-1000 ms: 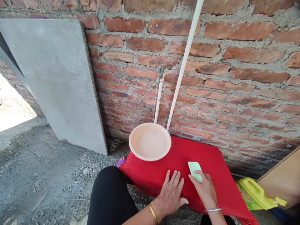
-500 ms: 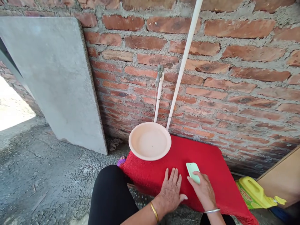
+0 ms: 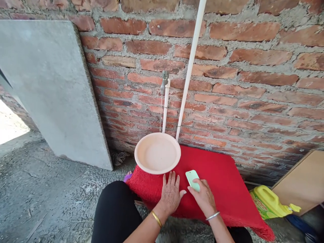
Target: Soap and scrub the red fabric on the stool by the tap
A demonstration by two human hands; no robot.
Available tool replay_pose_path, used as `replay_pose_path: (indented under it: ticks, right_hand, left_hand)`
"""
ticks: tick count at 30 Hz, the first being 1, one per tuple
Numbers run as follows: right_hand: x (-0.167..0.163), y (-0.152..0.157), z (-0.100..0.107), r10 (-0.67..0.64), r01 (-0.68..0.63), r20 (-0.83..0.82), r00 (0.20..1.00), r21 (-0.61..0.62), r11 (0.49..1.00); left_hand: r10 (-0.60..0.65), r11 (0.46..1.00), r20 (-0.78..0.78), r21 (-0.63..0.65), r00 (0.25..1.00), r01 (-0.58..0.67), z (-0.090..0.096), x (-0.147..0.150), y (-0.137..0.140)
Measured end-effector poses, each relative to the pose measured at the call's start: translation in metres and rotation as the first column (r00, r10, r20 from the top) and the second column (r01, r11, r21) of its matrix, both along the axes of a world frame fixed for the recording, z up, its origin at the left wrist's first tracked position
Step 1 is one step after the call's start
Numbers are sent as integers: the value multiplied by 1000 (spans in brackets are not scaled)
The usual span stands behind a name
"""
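Note:
A red cloth [image 3: 212,168] is spread over a low bench or table in front of me. My left hand [image 3: 170,194] lies flat on it, fingers stretched towards the bowl and just short of its near rim. In my right hand [image 3: 204,197] is a pale mint-green scrubbing brush [image 3: 192,179], its flat back up with a small hole at the far end. The side facing the cloth is hidden. A shallow pale pink basin [image 3: 158,153] stands at the cloth's back left, under a grey tap [image 3: 164,82] from which a thin stream runs.
A brick wall [image 3: 217,114] rises behind, with a white pipe [image 3: 188,74] against it. At left leans a grey slab [image 3: 55,91]. A yellow jug [image 3: 272,202] and a tan board [image 3: 301,182] stand to the right. My black-clad knee [image 3: 117,212] is at the front left.
Both hands have shifted left across the red cloth, the brush moving with my right hand; my left fingertips are now closer to the basin. The view has turned slightly right.

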State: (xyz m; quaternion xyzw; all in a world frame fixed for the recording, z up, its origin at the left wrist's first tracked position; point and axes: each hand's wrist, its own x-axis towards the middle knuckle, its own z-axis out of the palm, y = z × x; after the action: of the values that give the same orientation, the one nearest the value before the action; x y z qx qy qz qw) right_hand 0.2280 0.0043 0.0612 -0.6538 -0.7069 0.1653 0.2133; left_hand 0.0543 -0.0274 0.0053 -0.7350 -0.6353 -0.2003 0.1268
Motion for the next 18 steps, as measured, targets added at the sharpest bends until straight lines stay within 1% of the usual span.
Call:
replay_pose_path:
  ticks: [2, 4, 6, 7, 8, 9, 10, 11, 14, 16, 18]
  right_hand:
    - [22, -1, 0, -62, 63, 11, 998, -10, 998]
    - [43, -1, 1, -149, 150, 41, 988, -33, 988]
    - [55, -2, 2, -215, 219, 72, 974, -50, 974]
    - [57, -2, 3, -225, 229, 77, 971, -46, 972]
    - [54, -2, 3, -216, 219, 71, 974, -34, 975]
    - [48, -2, 4, -192, 193, 57, 980, -16, 981]
    - [40, -2, 4, -156, 156, 36, 987, 5, 988]
    - [29, -2, 3, -112, 111, 12, 994, 26, 993]
    - [-4, 0, 2, -8, 9, -20, 1000, 55, 998]
    - [-17, 3, 2, 12, -12, -3, 1000, 36, 999]
    - [-18, 6, 2, 3, -3, 8, 1000, 2, 1000]
  left_hand:
    - [-58, 998, 18, -34, 998, 58, 2, 14, -6]
    - [-196, 977, 23, -78, 980, 198, 6, 28, -13]
    - [-379, 919, 16, -112, 925, 379, 10, 37, -20]
    - [-447, 887, 14, -121, 894, 446, 12, 38, -23]
    - [-486, 866, 16, -127, 874, 484, 14, 37, -24]
    - [-493, 861, 21, -128, 870, 492, 15, 34, -24]
    - [-471, 873, 29, -126, 881, 471, 16, 30, -23]
    - [-425, 896, 39, -120, 904, 427, 16, 24, -20]
    - [-218, 970, 69, -94, 973, 224, 13, 5, -5]
    - [-97, 991, 74, -88, 993, 103, 11, -5, 7]
    - [-37, 994, 74, -104, 997, 44, 11, -9, 17]
